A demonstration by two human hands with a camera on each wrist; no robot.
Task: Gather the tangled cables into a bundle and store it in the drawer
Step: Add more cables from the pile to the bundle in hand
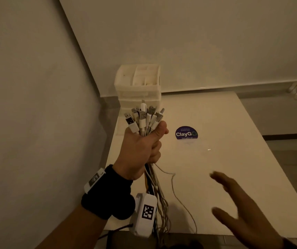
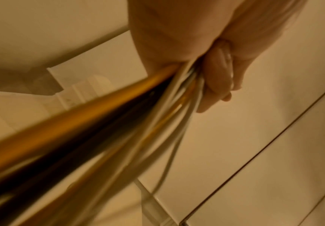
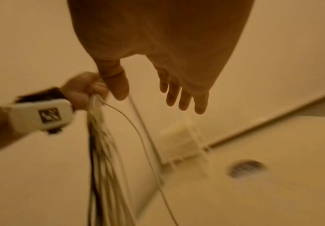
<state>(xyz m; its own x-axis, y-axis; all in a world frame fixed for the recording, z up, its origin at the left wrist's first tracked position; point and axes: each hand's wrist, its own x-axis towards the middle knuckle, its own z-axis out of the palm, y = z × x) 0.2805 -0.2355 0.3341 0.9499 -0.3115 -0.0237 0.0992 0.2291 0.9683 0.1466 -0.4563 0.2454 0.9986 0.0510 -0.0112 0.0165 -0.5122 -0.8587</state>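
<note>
Hanging from the left hand point(image 1: 141, 150), the cables point(image 1: 145, 121) ran almost straight up and down: plug ends fanned out above the fist, the long loose tails dropping below it past the near edge of the worktop point(image 1: 234, 159). That upright long axis was what the coming move seemed to turn on, since the tails would have to be folded or wound up before the bunch could fit anywhere. One thin strand bowed out to the right of the rest, toward the right hand point(image 1: 241, 211).

The left hand was raised over the near left part of the worktop, fingers and thumb curled tight round the bunch just under the plugs. In the left wrist view the fingertips point(image 2: 215, 85) pressed on white, orange and black strands alike.

The right hand hovered low, to the right of the tails and nearer the viewer, fingers straight and spread, holding nothing and touching nothing. It was the free one and lay closer to the dangling lengths, so it looked best placed to sweep them up.

The small drawer unit point(image 1: 138, 87) stood at the far left corner of the worktop against the wall, beyond the raised fist. Its drawers appeared closed, though the dim light made that hard to judge.
</note>
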